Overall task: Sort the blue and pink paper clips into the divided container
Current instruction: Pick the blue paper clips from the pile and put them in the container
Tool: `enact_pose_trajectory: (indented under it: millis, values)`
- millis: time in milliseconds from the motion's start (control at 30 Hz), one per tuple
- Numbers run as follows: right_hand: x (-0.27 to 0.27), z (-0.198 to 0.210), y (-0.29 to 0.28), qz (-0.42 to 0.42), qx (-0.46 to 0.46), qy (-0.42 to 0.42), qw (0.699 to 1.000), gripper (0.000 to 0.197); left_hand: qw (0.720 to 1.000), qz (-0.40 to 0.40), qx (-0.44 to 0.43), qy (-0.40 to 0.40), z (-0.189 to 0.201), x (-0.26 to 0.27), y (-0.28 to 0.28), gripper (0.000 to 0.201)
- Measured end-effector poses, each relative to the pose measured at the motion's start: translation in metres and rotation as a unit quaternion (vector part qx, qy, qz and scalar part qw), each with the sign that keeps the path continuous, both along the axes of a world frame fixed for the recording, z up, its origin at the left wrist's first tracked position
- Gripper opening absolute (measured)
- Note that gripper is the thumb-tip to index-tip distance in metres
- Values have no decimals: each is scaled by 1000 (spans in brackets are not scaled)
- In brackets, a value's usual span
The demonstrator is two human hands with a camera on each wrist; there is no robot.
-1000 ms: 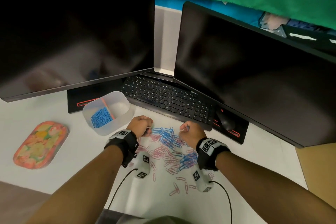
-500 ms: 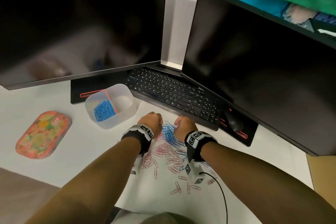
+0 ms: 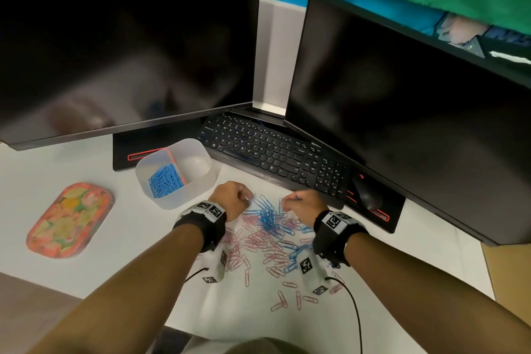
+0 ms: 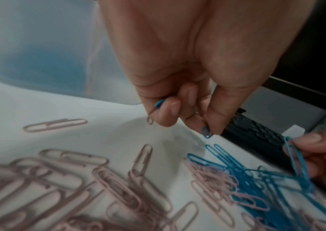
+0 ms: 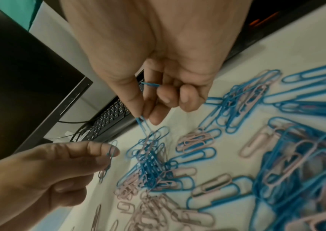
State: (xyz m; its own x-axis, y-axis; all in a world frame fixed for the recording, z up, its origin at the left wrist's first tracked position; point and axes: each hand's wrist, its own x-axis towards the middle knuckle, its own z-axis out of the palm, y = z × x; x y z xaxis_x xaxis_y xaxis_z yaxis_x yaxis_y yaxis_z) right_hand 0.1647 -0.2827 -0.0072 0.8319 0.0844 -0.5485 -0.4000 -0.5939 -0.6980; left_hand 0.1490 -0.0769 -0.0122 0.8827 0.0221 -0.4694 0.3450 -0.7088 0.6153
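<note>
Blue paper clips and pink paper clips are lying mixed in a loose pile on the white desk, in front of the keyboard; the blue ones are bunching toward the far middle of the pile, the pink ones spreading nearer and to the left. The left hand is hovering at the pile's far left edge, its fingers curled and its thumb and fingertips pinching a few blue clips, one tip poking out below the thumb. The right hand is sitting at the pile's far right edge, also curled, thumb and forefinger pinching a blue clip whose lower end is reaching down into the tangle.

The divided container, translucent and split by an orange partition, is standing to the far left of the pile, near the left hand. Its left compartment is holding a heap of blue clips; the right one is showing only pale plastic.

Farther left, a flowered orange tray is resting on the desk. Two dark monitors are standing behind, angled toward each other, and a black mouse is sitting at the keyboard's right end.
</note>
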Motion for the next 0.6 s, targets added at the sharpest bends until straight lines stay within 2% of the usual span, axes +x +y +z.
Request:
enact_pose_trajectory:
  millis: [133, 300, 400, 500, 600]
  values:
    - [-3, 6, -6, 6, 33, -10, 999, 11, 998, 22, -61, 3, 4, -4, 4, 8]
    - [-8, 7, -6, 20, 43, -59, 997, 7, 993, 56, -105, 17, 0, -8, 7, 14]
    - [-11, 10, -2, 5, 57, -60, 997, 14, 983, 101, -151, 11, 1, -9, 6, 15]
    - [-13, 18, 2, -55, 135, -14, 989, 21, 969, 144, -198, 29, 5, -11, 3, 15]
    - [-16, 24, 3, -130, 241, 37, 961, 21, 940, 200, -268, 68, 5, -11, 1, 21]
